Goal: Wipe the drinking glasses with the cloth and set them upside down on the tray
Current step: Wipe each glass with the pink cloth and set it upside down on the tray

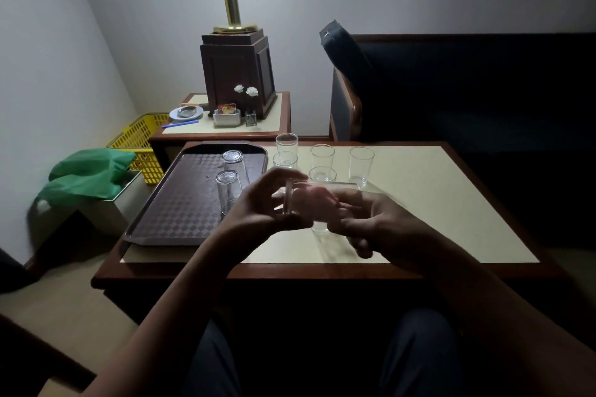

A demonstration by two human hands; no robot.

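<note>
A clear drinking glass lies sideways in the air between my hands, above the table's front half. My left hand grips its rim end. My right hand holds a pale pinkish cloth against the glass body; this part is blurred. The brown checkered tray on the table's left carries two glasses upside down. Several upright glasses stand behind my hands. Below my hands the base of one more glass shows.
The cream-topped table has a wooden edge. Behind it, a side table holds a lamp base, a plate and small items. A yellow basket and a bin with a green bag stand left. A dark sofa is on the right.
</note>
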